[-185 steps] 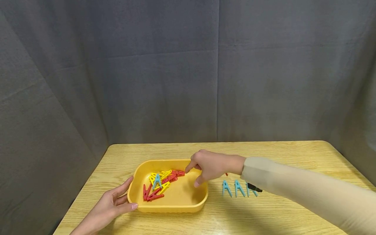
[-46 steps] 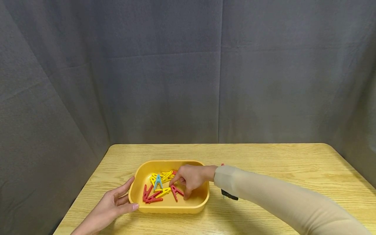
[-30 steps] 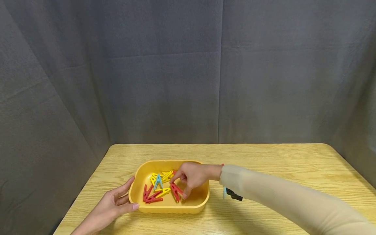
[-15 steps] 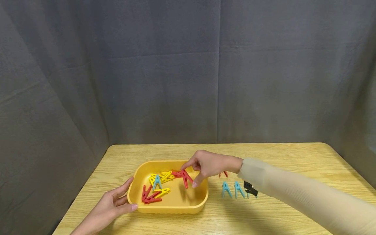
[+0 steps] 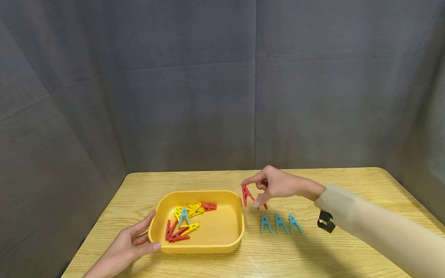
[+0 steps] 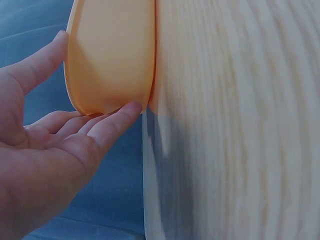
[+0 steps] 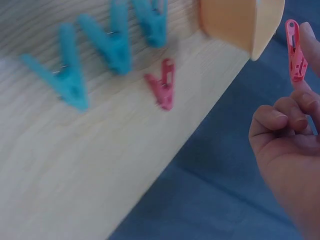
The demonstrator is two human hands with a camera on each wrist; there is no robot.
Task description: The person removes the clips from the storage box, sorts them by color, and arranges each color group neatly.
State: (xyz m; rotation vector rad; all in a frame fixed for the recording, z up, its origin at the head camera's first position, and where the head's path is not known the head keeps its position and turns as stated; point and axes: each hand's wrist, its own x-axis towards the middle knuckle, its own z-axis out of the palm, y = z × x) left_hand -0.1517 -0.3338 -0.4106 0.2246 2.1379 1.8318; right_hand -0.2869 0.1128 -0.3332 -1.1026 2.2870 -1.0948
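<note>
Grey cloth [image 5: 187, 85] hangs behind the bench [image 5: 365, 179]. Head view: my left hand [image 5: 129, 244] holds the left end of the yellow tray [image 5: 198, 249]; my nearer right hand [image 5: 276, 183] pinches a red clip [image 5: 245, 196] end to end, just right of the tray. Left wrist: that hand spans the tray's end. Right wrist: blue clips [image 7: 118, 55] lie near a loose red clip [image 7: 166, 92].

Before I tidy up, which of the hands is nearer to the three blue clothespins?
Right. The right hand hovers just beyond the blue clothespins, pinching a red clothespin; the left hand holds the left end of the yellow tub.
</note>
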